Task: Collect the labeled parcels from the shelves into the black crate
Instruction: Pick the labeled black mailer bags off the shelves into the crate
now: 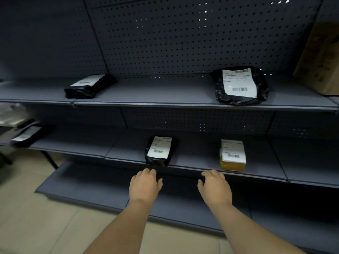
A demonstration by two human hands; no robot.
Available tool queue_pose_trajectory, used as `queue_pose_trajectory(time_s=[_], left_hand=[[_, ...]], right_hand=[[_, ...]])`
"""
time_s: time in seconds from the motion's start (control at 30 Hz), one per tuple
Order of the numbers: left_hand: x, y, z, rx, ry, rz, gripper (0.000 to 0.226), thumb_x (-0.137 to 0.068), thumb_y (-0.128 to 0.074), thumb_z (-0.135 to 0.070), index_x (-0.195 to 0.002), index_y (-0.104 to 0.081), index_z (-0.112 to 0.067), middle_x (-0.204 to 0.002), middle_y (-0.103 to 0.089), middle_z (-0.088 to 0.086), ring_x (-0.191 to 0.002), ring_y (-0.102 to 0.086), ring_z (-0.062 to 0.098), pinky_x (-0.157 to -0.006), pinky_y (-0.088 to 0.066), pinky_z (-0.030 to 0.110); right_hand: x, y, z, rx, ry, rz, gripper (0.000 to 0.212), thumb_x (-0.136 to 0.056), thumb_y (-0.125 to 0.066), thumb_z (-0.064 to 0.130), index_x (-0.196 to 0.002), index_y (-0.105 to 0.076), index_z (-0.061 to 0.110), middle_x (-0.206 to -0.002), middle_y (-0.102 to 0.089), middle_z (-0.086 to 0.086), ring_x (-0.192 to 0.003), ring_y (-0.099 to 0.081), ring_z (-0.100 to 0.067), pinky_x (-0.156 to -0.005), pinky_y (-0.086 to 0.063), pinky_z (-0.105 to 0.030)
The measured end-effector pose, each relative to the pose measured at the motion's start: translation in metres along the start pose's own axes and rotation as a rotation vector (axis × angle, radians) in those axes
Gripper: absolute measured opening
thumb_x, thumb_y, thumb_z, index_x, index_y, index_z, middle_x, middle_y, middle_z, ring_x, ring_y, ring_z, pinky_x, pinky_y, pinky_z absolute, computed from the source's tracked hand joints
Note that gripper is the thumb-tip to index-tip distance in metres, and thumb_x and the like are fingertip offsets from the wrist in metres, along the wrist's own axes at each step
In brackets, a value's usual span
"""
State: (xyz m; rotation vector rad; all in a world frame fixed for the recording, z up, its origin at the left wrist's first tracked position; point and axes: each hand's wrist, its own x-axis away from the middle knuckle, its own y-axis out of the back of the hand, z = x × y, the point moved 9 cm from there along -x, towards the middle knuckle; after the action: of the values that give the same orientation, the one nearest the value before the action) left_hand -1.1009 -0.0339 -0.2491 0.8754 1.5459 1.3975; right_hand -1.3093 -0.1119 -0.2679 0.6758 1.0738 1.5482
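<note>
Both my hands curl over the far rim of a black crate, below the middle shelf.

My left hand (145, 186) and right hand (214, 186) each have their fingers hooked over a dark edge that seems to be the black plastic crate (180, 176); its body merges with the shadow, so I cannot tell how firmly I hold it. Just above my left hand, a small black plastic parcel with a white label (160, 151) lies on the grey metal middle shelf (256, 173), its front end overhanging the edge. Near it to the right stands a yellow box parcel with white labels (232, 155). On the grey upper shelf (146, 99) lie a large crumpled black bag parcel (240, 85) at right and a long black parcel (89, 86) at left. Another flat black parcel (27, 135) lies at the far left of the middle shelf.
</note>
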Motion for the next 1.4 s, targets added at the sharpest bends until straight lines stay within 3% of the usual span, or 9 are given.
queue_pose_trajectory(time_s=[0.23,0.57,1.03,1.2,1.4], left_hand=[[-0.027,-0.004,0.055,0.038,0.032,-0.023,0.033,-0.093,-0.042,-0.045,-0.111,-0.057,-0.022,-0.111,-0.060,-0.004,-0.102,-0.055,0.016,-0.082,-0.041,0.028],[-0.118,-0.024,0.115,0.097,-0.118,-0.009,0.030,-0.094,-0.043,-0.043,-0.109,-0.057,-0.021,-0.107,-0.060,-0.003,-0.099,-0.056,0.015,-0.083,-0.042,0.027],[-0.192,-0.073,0.121,0.162,-0.212,0.040,0.035,-0.094,-0.044,-0.044,-0.118,-0.056,-0.021,-0.114,-0.059,-0.002,-0.105,-0.054,0.016,-0.087,-0.042,0.028],[-0.214,-0.100,0.119,0.204,-0.133,0.114,0.039,-0.092,-0.045,-0.047,-0.117,-0.056,-0.019,-0.113,-0.059,0.000,-0.104,-0.055,0.018,-0.085,-0.044,0.029],[-0.234,-0.163,0.120,0.756,0.251,0.404,0.060,-0.089,-0.057,-0.043,-0.135,-0.046,-0.007,-0.131,-0.056,0.012,-0.118,-0.054,0.027,-0.089,-0.045,0.029]], right_hand=[[-0.025,-0.027,0.054,0.023,0.016,-0.012,0.036,-0.094,-0.049,0.033,-0.126,-0.056,0.021,-0.124,-0.056,0.002,-0.119,-0.046,-0.015,-0.095,-0.043,-0.028],[-0.081,-0.074,0.114,0.049,-0.100,-0.062,0.037,-0.093,-0.050,0.032,-0.128,-0.055,0.022,-0.126,-0.056,0.003,-0.120,-0.046,-0.015,-0.093,-0.044,-0.027],[-0.131,-0.120,0.129,0.087,-0.219,-0.028,0.033,-0.093,-0.050,0.030,-0.123,-0.056,0.020,-0.121,-0.057,0.001,-0.115,-0.047,-0.016,-0.088,-0.048,-0.029],[-0.156,-0.144,0.116,0.016,-0.295,0.020,0.035,-0.092,-0.051,0.031,-0.125,-0.056,0.019,-0.119,-0.057,0.001,-0.111,-0.049,-0.017,-0.083,-0.046,-0.028],[-0.179,-0.193,0.078,-0.508,-0.628,0.153,0.046,-0.091,-0.057,0.029,-0.130,-0.052,0.006,-0.118,-0.063,-0.011,-0.102,-0.060,-0.025,-0.073,-0.046,-0.026]])
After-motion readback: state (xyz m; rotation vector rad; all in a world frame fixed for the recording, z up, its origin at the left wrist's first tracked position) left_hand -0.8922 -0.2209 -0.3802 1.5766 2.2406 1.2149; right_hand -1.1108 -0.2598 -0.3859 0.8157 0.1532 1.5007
